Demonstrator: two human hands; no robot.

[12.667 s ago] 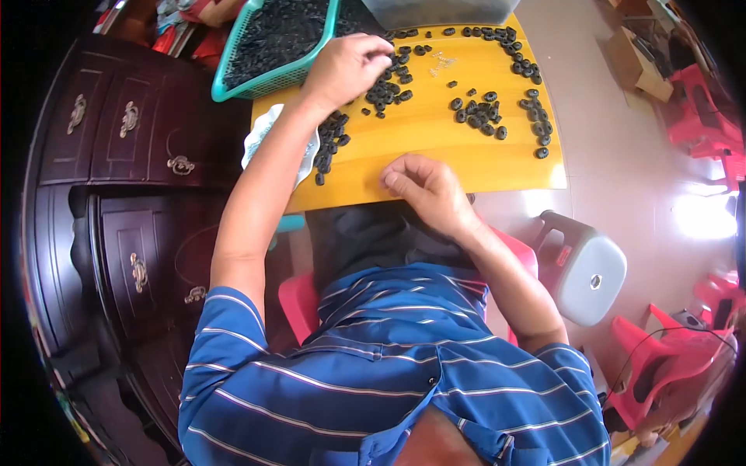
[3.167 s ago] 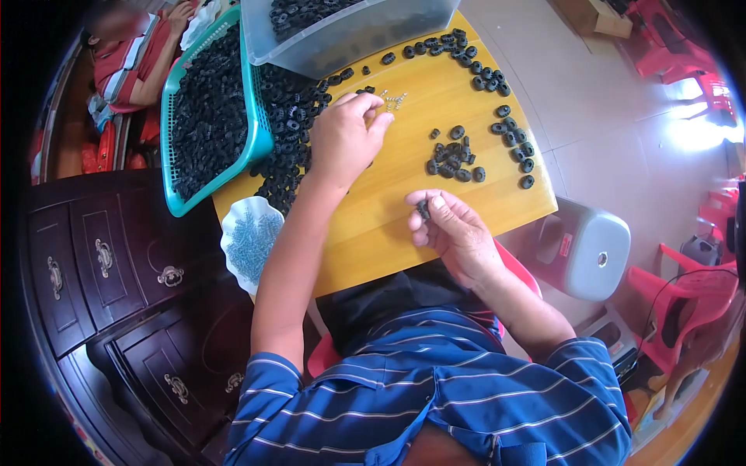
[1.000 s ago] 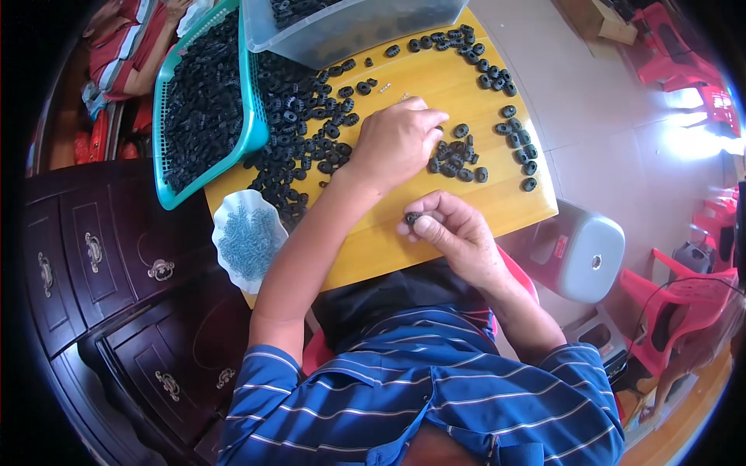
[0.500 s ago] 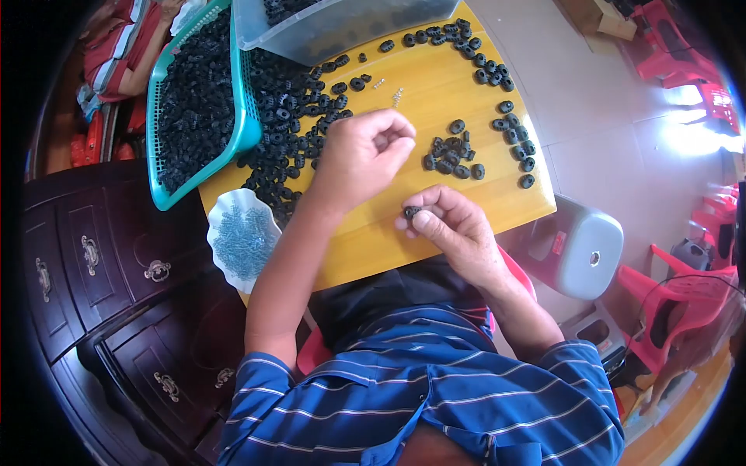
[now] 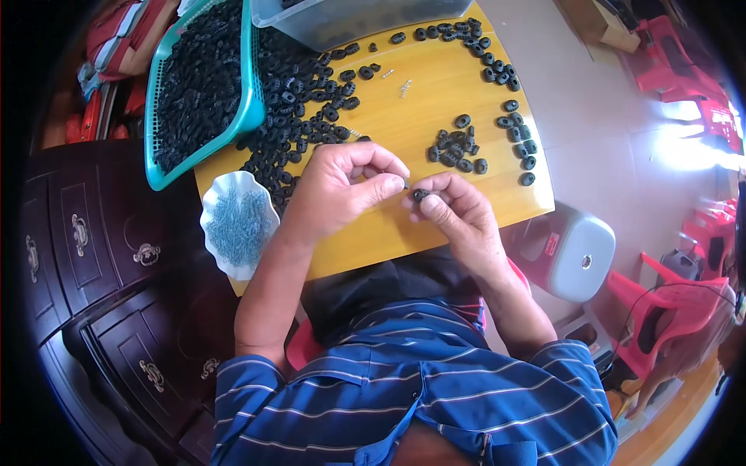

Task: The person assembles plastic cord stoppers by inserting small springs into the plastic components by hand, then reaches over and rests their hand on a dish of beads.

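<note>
My right hand pinches a small black oval cord lock between thumb and fingers, above the front of the yellow table. Close on its left, my left hand has thumb and forefinger pressed together. A tiny dark bit shows at those fingertips, too small to name. Beyond the right hand lies a small cluster of black cord-lock pieces. A few tiny metal springs rest on the tabletop further back. A scalloped white dish of many springs stands left of my left forearm.
A teal basket full of black parts stands at the back left, beside a loose heap of them. A translucent bin is at the back. More cord locks line the right edge. Another person's arm shows top left.
My left hand has come down and toward me, so its fingertips now sit beside the cord lock. My right hand keeps its hold, raised slightly. The view has shifted a little.
</note>
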